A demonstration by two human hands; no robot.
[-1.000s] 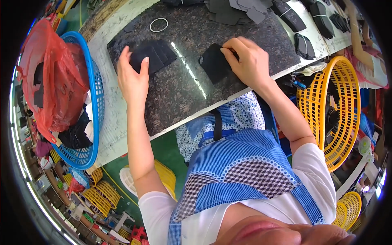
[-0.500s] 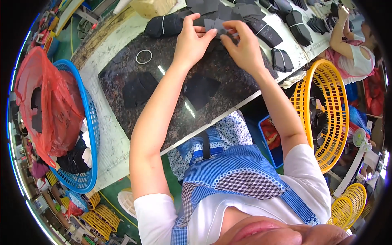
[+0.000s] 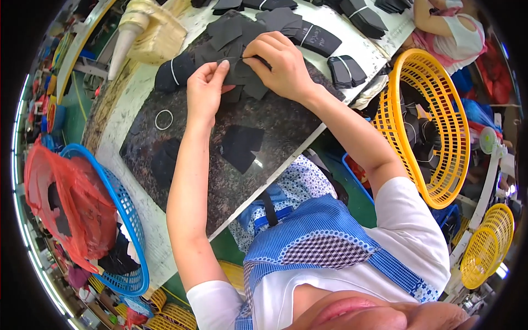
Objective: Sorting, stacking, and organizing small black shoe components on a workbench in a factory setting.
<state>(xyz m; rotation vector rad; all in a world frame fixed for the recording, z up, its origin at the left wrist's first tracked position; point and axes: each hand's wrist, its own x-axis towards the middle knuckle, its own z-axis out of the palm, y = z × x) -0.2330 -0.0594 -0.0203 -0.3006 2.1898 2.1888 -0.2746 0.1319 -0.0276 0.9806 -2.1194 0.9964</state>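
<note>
Both hands [image 3: 203, 94] [image 3: 280, 67], moved to the dark pile [image 3: 225, 33], grip unclear

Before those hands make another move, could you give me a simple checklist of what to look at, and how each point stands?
1. Right hand has a grip: ok, thumb and forefinger pinch a black cut piece at its edge.
2. Left hand has a firm grip: cannot tell; its fingers are at the pieces, but the contact is unclear.
3. Loose pile squared up: not ok, its pieces overlap at different angles.
4. White ring apart from both hands: ok, it lies alone on the dark speckled slab.
5. Banded black bundle beside the yellow basket tied: ok, a pale band crosses it.
</note>
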